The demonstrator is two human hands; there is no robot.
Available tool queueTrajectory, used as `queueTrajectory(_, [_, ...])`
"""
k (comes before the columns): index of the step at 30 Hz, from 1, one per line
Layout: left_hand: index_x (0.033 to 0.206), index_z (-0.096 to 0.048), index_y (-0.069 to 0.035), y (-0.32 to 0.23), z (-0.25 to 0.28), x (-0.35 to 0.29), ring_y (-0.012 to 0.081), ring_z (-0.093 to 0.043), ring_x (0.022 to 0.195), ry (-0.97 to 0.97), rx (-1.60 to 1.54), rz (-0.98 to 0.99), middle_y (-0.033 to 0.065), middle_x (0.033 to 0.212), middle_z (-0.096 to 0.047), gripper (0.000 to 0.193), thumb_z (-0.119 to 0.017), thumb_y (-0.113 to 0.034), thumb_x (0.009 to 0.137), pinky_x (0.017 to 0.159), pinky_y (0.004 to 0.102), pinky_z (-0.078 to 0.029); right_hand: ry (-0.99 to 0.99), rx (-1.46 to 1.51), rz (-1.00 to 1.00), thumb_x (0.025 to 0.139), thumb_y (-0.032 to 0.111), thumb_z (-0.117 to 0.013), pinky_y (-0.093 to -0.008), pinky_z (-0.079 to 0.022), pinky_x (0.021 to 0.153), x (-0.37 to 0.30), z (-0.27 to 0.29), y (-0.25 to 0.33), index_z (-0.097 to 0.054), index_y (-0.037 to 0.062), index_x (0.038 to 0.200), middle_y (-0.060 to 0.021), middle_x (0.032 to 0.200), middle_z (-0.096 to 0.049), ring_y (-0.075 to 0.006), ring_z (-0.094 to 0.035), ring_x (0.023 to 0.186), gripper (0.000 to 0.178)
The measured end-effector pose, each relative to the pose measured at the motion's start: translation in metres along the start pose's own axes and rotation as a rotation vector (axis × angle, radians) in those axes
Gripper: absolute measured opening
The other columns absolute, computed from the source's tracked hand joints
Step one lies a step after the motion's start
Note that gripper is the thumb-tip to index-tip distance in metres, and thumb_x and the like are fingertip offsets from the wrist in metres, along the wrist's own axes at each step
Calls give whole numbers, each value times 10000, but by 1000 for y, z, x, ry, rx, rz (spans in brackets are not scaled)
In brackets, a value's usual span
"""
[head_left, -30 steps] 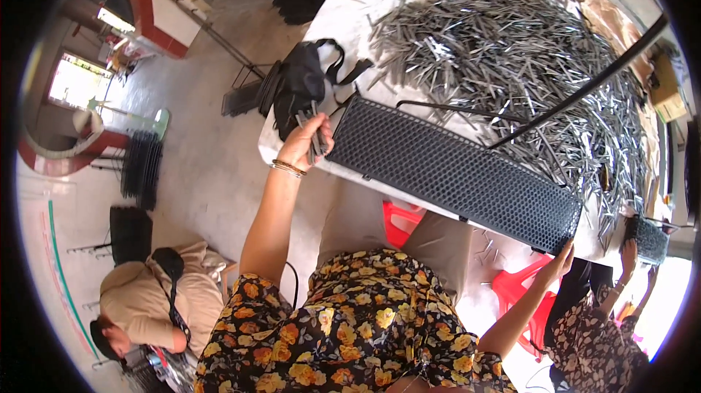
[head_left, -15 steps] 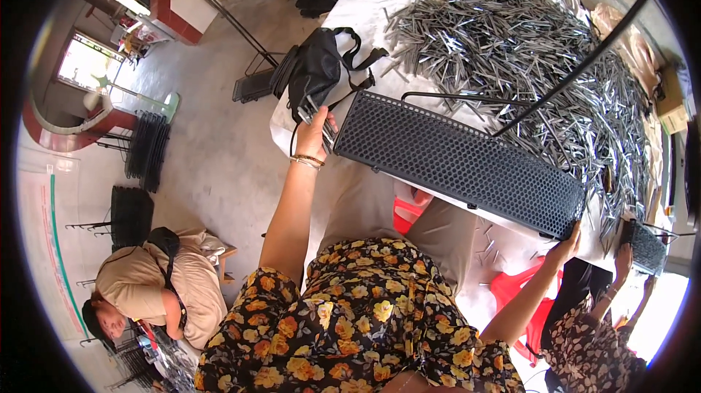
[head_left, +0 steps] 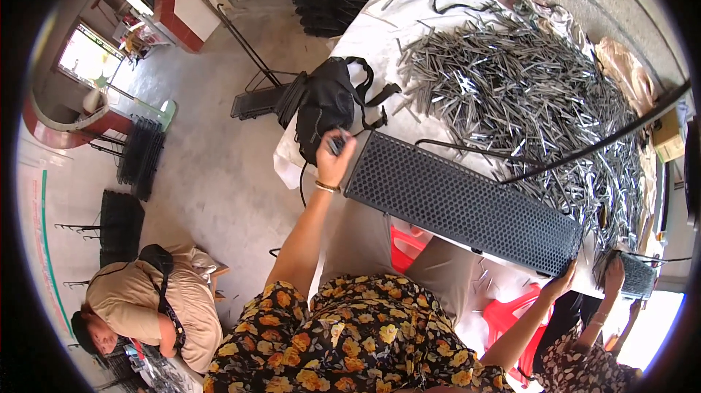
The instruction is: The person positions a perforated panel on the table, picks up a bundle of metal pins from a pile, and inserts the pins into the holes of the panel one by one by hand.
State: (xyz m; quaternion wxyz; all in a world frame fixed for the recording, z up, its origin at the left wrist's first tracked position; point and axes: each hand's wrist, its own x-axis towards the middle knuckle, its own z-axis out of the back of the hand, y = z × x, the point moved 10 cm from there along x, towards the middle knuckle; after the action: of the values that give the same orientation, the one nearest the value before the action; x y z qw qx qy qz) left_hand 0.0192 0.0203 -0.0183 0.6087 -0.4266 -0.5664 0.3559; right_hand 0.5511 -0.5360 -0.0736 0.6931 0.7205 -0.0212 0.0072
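A long black panel with a honeycomb of holes (head_left: 460, 207) lies tilted across my lap and the table's near edge. From its far side rises a black metal rod (head_left: 606, 137) with a wire brace. My right hand (head_left: 561, 283) is closed on the panel's lower right corner. Beside the upper left corner, my left hand (head_left: 334, 163) is curled round a few short dark metal strips (head_left: 336, 145), blurred and partly hidden by the fingers. Beyond the panel, a large heap of similar metal strips (head_left: 504, 86) spreads over the white-covered table (head_left: 376, 32).
A black bag (head_left: 326, 101) sits at the table's left edge, next to my left hand. A co-worker's hand (head_left: 615, 276) rests on another black panel (head_left: 634, 276) at right. Someone in beige (head_left: 157, 305) bends over at lower left. Racks (head_left: 139, 159) lean along the left side.
The view has shifted, so most things sit lower. The panel's rod has swung down toward the right. Strips that stuck out of my left hand now show less, bunched inside the fingers.
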Motion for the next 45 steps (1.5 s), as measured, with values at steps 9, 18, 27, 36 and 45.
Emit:
queueTrajectory(9, [1021, -592, -33, 16, -33, -11, 163, -587, 835, 231, 347, 177, 83, 918, -622, 212, -649, -146, 851, 761, 288, -462, -24, -253, 203, 901, 240, -524, -327, -438, 895, 10, 21, 9, -605, -54, 1137, -121, 1105, -622, -214, -578, 988, 385])
queueTrajectory(18, [1048, -556, -10, 48, -7, -11, 94, -546, 803, 5, 146, 191, 20, 914, -606, 250, -646, -178, 885, 742, 234, -458, -69, -10, 64, 865, 216, -596, -273, -416, 808, -11, -12, 17, -660, -33, 1025, -46, 915, -649, -132, -552, 838, 303])
queueTrajectory(27, [1012, -548, -4, 39, -74, -32, 87, -541, 793, 116, 73, 117, 13, 893, -598, 165, -595, -127, 913, 736, 227, -446, -119, 118, 31, 856, 183, -637, -238, -383, 674, 19, 36, 22, -654, -18, 891, 4, 784, -589, -87, -506, 707, 205])
queueTrajectory(36, [967, -545, -18, 29, -91, -38, 69, -516, 724, 86, -10, 166, 0, 817, -574, 156, -593, -158, 918, 668, 220, -435, -175, 69, 40, 875, 178, -607, -224, -381, 643, 16, 50, 29, -651, -10, 896, 17, 772, -576, -80, -506, 702, 194])
queueTrajectory(45, [935, -557, -52, 35, -78, -28, 74, -565, 705, 42, -56, 342, 2, 779, -614, 162, -608, -202, 905, 646, 233, -452, -169, -272, 101, 874, 240, -565, -283, -407, 830, 24, 57, 32, -660, -49, 1029, -79, 923, -653, -164, -543, 856, 341])
